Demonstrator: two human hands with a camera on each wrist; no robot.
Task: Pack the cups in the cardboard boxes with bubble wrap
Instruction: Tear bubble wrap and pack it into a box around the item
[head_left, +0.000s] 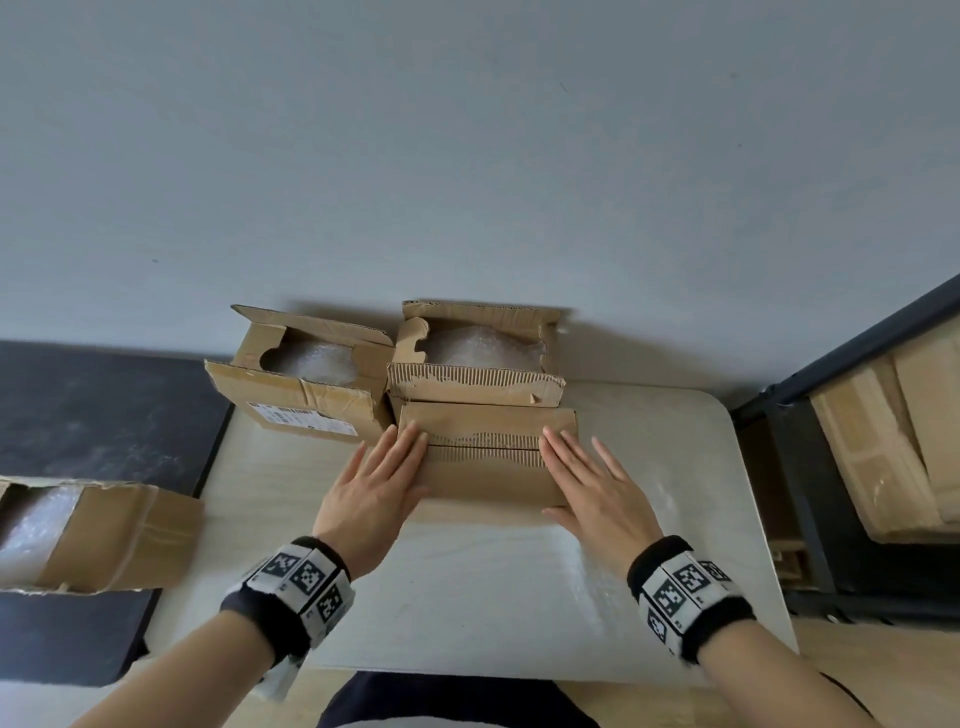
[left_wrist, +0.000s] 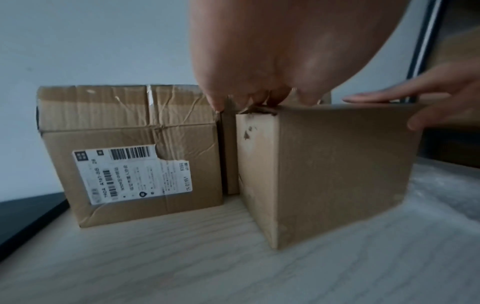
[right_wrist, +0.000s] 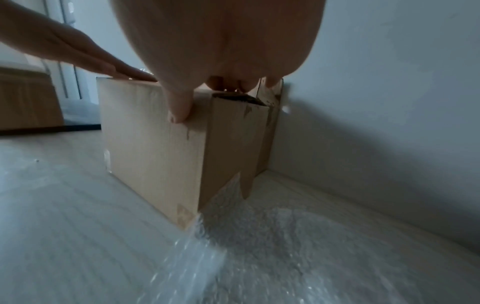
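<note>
A small cardboard box (head_left: 488, 467) stands on the white table (head_left: 467, 597) with its top flaps folded down. My left hand (head_left: 379, 478) lies flat on the left end of the flaps, fingers straight. My right hand (head_left: 587, 478) lies flat on the right end, thumb down over the front face (right_wrist: 179, 111). Behind it stand two open boxes, one at the back middle (head_left: 478, 358) and one at the back left (head_left: 306, 374), each with bubble wrap inside. No cup shows; the contents are hidden. A bubble wrap sheet (right_wrist: 285, 246) lies on the table under the right side.
Another open box with bubble wrap (head_left: 98, 535) lies on its side at the left, beside a dark surface (head_left: 93, 415). A dark metal shelf (head_left: 810, 441) with flattened cardboard stands to the right. The wall runs close behind the boxes.
</note>
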